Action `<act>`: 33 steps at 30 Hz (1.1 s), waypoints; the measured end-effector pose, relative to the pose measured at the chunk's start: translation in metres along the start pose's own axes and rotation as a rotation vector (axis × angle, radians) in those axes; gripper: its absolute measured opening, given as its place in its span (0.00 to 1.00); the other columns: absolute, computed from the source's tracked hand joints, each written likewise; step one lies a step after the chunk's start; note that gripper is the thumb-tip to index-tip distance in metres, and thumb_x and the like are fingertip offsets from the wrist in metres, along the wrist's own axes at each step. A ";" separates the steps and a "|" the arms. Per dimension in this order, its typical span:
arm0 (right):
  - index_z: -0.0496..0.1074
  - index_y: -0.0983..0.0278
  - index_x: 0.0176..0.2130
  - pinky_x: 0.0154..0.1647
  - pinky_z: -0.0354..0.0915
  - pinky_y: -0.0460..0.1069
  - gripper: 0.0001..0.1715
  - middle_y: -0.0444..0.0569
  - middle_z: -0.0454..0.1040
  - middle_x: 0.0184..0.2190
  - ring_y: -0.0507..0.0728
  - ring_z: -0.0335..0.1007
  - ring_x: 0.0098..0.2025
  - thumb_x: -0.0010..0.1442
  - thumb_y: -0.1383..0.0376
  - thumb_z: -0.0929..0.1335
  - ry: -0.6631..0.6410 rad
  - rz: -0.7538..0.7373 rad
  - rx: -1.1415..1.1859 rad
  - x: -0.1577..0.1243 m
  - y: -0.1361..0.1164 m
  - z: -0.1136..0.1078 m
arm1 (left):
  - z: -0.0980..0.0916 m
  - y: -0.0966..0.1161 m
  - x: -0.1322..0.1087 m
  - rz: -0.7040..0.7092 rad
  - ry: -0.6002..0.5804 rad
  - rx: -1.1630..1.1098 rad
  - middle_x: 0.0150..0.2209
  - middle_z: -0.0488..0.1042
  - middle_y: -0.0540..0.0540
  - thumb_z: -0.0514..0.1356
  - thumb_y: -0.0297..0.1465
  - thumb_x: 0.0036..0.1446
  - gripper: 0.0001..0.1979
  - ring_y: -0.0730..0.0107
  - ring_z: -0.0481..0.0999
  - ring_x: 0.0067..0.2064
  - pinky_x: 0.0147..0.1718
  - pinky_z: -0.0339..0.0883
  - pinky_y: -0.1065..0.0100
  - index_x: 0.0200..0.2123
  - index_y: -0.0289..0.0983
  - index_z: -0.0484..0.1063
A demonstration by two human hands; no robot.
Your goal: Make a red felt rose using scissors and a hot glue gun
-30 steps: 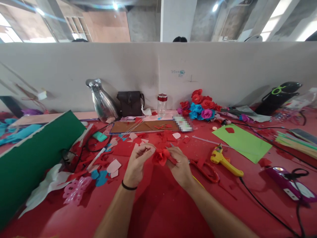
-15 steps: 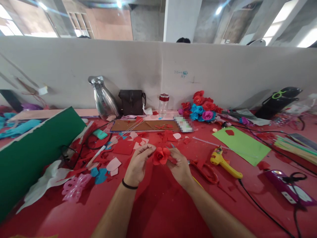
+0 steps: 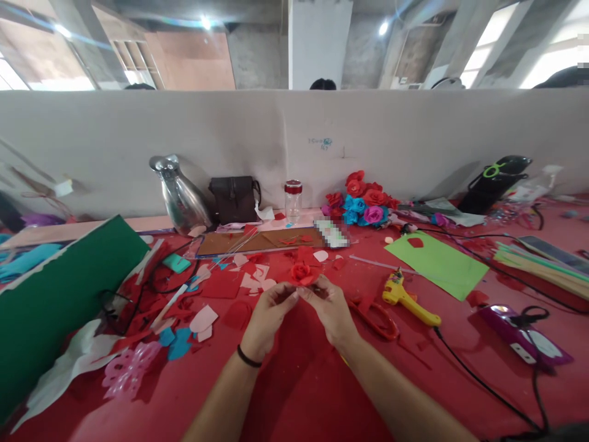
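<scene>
A red paper rose (image 3: pixel 301 274) is held up between my two hands, over the middle of the table. My left hand (image 3: pixel 271 313) pinches it from the left, and my right hand (image 3: pixel 329 307) grips its near right side. The fingertips of both hands almost meet at the flower's base, so its underside is hidden. Scissors with red handles (image 3: pixel 381 322) lie just right of my right hand. Farther right rests a yellow glue gun (image 3: pixel 409 299) with its black cord. Pink petal cut-outs (image 3: pixel 204 319) and blue paper pieces (image 3: pixel 177 344) are scattered to the left.
A bunch of red, blue and pink paper flowers (image 3: pixel 363 199) leans at the back. Beside a dark bag (image 3: pixel 234 199) stand a glass jar (image 3: pixel 293 202) and a metal jug (image 3: pixel 179 196). A green board (image 3: pixel 69 307) borders the left; a purple power strip (image 3: pixel 524 337) lies right.
The rose has tipped and shifted slightly away from me, and my fingers have closed in together at its near side. The whole view has shifted slightly.
</scene>
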State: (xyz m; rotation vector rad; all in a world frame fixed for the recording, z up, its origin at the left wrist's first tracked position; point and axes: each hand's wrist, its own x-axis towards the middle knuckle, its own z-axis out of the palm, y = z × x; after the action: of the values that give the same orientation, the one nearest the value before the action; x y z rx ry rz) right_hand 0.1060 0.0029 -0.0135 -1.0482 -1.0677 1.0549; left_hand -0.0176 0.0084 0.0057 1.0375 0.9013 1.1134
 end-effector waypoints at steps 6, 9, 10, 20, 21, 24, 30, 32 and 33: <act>0.71 0.63 0.25 0.33 0.62 0.48 0.09 0.41 0.70 0.22 0.51 0.63 0.27 0.44 0.61 0.73 0.033 0.132 0.171 -0.001 -0.003 0.005 | 0.007 -0.012 0.001 -0.014 0.043 -0.134 0.27 0.74 0.49 0.69 0.35 0.41 0.11 0.73 0.70 0.31 0.36 0.64 0.69 0.26 0.35 0.74; 0.70 0.62 0.27 0.31 0.61 0.47 0.09 0.40 0.70 0.24 0.51 0.64 0.27 0.43 0.63 0.73 0.059 0.102 0.181 -0.002 -0.008 0.006 | 0.007 -0.013 0.002 -0.041 0.062 -0.213 0.28 0.72 0.50 0.70 0.34 0.39 0.11 0.75 0.69 0.30 0.34 0.64 0.71 0.26 0.35 0.74; 0.70 0.62 0.27 0.30 0.61 0.46 0.09 0.40 0.70 0.24 0.51 0.64 0.27 0.43 0.64 0.72 0.077 0.084 0.177 -0.001 -0.010 0.005 | 0.007 -0.013 0.002 -0.050 0.065 -0.231 0.28 0.72 0.51 0.70 0.33 0.39 0.12 0.76 0.69 0.29 0.33 0.64 0.72 0.26 0.36 0.73; 0.71 0.64 0.27 0.33 0.61 0.47 0.06 0.42 0.71 0.24 0.51 0.65 0.28 0.48 0.63 0.71 0.062 -0.017 0.048 0.000 -0.005 0.000 | 0.011 -0.011 0.000 -0.065 0.064 -0.238 0.24 0.66 0.53 0.69 0.32 0.41 0.11 0.80 0.62 0.24 0.25 0.57 0.76 0.28 0.36 0.72; 0.70 0.64 0.27 0.33 0.61 0.47 0.07 0.42 0.71 0.24 0.51 0.64 0.28 0.49 0.63 0.71 0.068 -0.023 0.043 0.000 -0.004 -0.001 | 0.011 -0.011 -0.001 -0.064 0.067 -0.231 0.24 0.67 0.53 0.69 0.32 0.41 0.11 0.80 0.62 0.25 0.26 0.57 0.76 0.28 0.36 0.72; 0.69 0.64 0.27 0.33 0.61 0.47 0.08 0.42 0.69 0.25 0.51 0.63 0.29 0.49 0.62 0.71 0.086 -0.027 0.030 0.001 -0.002 -0.001 | 0.012 -0.010 -0.001 -0.052 0.072 -0.211 0.25 0.67 0.53 0.69 0.32 0.40 0.11 0.80 0.62 0.25 0.26 0.57 0.76 0.27 0.36 0.72; 0.69 0.63 0.28 0.34 0.61 0.47 0.09 0.43 0.69 0.26 0.52 0.63 0.30 0.51 0.59 0.69 0.083 -0.059 0.082 -0.001 -0.008 0.001 | 0.010 -0.010 -0.001 -0.036 0.079 -0.238 0.24 0.66 0.53 0.69 0.34 0.40 0.11 0.80 0.62 0.25 0.25 0.56 0.75 0.26 0.36 0.71; 0.68 0.63 0.28 0.33 0.61 0.46 0.10 0.43 0.68 0.25 0.52 0.62 0.30 0.53 0.58 0.68 0.080 -0.070 0.113 -0.003 -0.010 0.001 | 0.009 -0.011 0.000 -0.021 0.088 -0.252 0.23 0.65 0.54 0.69 0.34 0.40 0.12 0.80 0.61 0.24 0.25 0.56 0.75 0.26 0.37 0.69; 0.68 0.62 0.28 0.33 0.60 0.46 0.10 0.42 0.67 0.25 0.51 0.62 0.30 0.54 0.58 0.67 0.080 -0.069 0.131 -0.003 -0.011 0.001 | 0.008 -0.012 0.001 -0.013 0.091 -0.258 0.23 0.66 0.54 0.69 0.35 0.40 0.13 0.80 0.61 0.24 0.25 0.56 0.75 0.25 0.37 0.69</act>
State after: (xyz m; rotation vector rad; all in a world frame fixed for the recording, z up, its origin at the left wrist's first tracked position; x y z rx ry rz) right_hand 0.1061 -0.0017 -0.0035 -0.9338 -0.9509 1.0056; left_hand -0.0064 0.0066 -0.0032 0.7735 0.8097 1.2382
